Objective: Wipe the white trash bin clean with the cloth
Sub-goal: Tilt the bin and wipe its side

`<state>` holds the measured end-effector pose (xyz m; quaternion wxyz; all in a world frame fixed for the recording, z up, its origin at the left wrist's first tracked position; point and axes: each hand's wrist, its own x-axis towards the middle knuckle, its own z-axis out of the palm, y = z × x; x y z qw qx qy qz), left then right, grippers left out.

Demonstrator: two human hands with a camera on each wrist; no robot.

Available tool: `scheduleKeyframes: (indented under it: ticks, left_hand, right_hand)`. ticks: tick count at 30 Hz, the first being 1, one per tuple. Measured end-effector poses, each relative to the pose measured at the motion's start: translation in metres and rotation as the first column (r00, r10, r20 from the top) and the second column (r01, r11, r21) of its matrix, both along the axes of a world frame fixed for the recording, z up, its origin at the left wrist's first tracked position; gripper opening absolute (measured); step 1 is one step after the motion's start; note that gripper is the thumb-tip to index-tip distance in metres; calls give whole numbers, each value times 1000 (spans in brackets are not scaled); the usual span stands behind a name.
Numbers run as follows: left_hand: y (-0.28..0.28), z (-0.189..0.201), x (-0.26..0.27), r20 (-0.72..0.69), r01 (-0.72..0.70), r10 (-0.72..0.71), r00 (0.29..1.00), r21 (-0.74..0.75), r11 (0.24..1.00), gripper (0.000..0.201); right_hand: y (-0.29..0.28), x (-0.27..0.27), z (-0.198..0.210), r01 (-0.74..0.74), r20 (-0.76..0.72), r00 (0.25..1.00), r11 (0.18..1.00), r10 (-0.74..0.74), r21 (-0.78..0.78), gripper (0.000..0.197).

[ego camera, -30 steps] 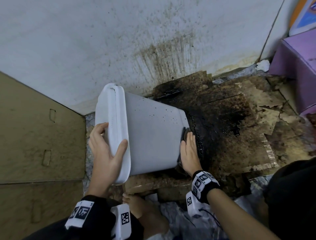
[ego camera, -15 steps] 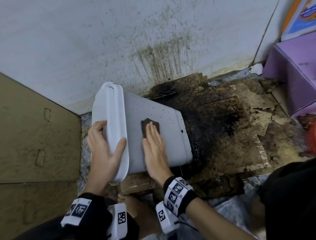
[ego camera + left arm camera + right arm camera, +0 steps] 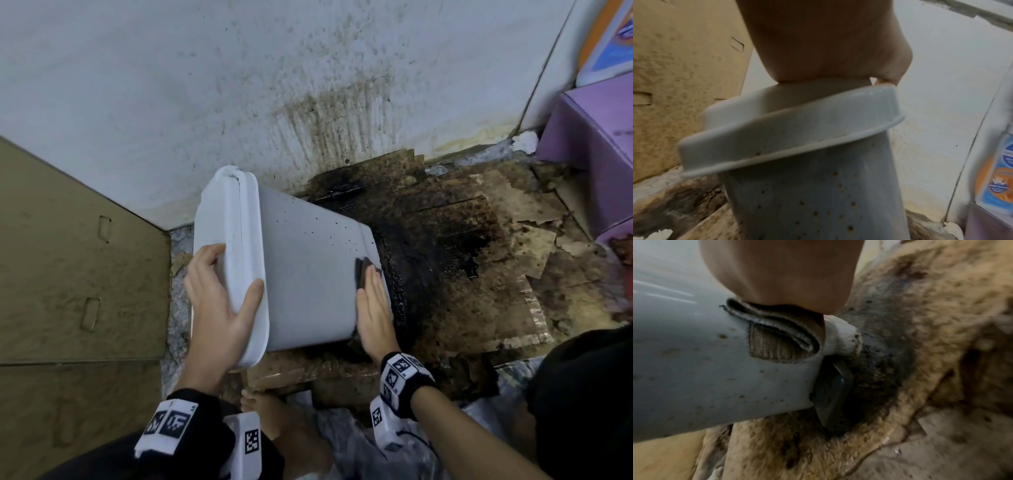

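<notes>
The white trash bin lies tilted on its side, lid end to the left, base on the stained floor; dark specks dot its wall. My left hand grips the lidded rim, thumb on the near side, fingers over the lid. My right hand lies flat with straight fingers, pressing a dark folded cloth against the bin's side close to its base. In the right wrist view the cloth sits bunched under the palm beside the bin's bottom edge.
A spattered white wall stands behind the bin. Black grime and torn soaked cardboard cover the floor to the right. A brown cardboard panel stands left, a purple box right. My bare foot is just below the bin.
My right hand slid the cloth from the bin's base up toward the lid, then back to the right, near the base again. The left hand kept its grip on the rim.
</notes>
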<state>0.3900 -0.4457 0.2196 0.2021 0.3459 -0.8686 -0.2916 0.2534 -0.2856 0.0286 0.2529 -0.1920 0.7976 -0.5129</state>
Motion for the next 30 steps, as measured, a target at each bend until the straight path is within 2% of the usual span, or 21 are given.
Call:
scheduleKeyframes:
  ticks: [2,4,8,12,16,25,30]
  left_hand:
    - [2,0,-3,8,5,-5,1000,-16,1000,66]
    - [2,0,-3,16,6,-5,1000,-17,1000,66]
    - [-1,0,-1,19,-4,5,1000,-6,1000,66]
    - [2,1,-5,11,7,-7,1000,-32,999,66]
    - [2,0,-5,14,8,-7,1000,-36,999,68]
    - [3,0,-5,13,24,-23,1000,-34,999,66]
    - [1,-1,-2,18,13,-13,1000,-19,1000,67]
  right_hand:
    - [2,-3,-7,56,82,995,998,-58,32,54]
    - [0,-3,-2,55,103,993,997,-61,59,54]
    - [-13,7,29,35,137,990,999,-36,8,55]
    - [-34,31,83,-116,7,993,985,118,-128,55]
    - [-50,37,125,-311,-107,949,929,295,-199,55]
    - [-100,-15,122,-468,-212,878,863,429,-189,60]
    - [-118,-40,120,-489,-244,864,849,440,-200,58]
